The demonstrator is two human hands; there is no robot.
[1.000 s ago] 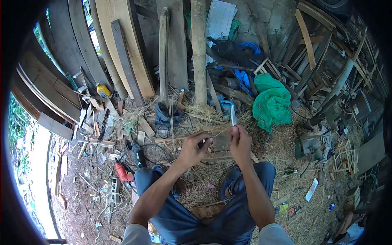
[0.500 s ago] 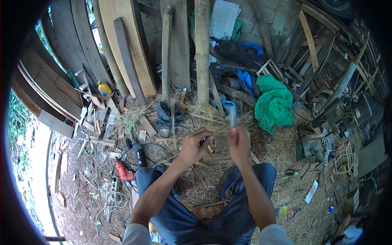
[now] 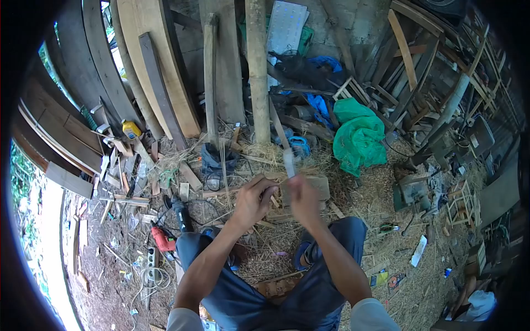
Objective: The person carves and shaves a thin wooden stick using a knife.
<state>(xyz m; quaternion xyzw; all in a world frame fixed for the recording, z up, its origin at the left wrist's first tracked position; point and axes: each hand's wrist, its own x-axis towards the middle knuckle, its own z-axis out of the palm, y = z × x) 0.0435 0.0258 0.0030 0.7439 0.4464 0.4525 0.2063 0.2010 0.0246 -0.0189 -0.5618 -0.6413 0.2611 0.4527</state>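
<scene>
My right hand (image 3: 303,199) is wrapped round a knife, whose pale, blurred blade (image 3: 289,161) points up and away from me. To its left, my left hand (image 3: 254,201) is closed in a pinch on a thin strip, which is barely visible between the hands. The hands are a short way apart, above my knees. Just beyond and beside my right hand lies a flat wooden block (image 3: 317,188) on the ground. Thin strips (image 3: 225,165) stand upright behind my left hand, near a dark plastic bag (image 3: 217,160).
A red drill (image 3: 163,238), an angle grinder (image 3: 181,212) and a power strip (image 3: 152,262) lie at the left. Boards lean at the back beside a bamboo pole (image 3: 257,77). A green sack (image 3: 360,135) and blue tool (image 3: 299,145) lie ahead; scrap wood is piled at right.
My right hand has moved left, closer to my left hand, and the knife blade now tilts slightly left. The whole view has shifted a little, and the wooden block shows more.
</scene>
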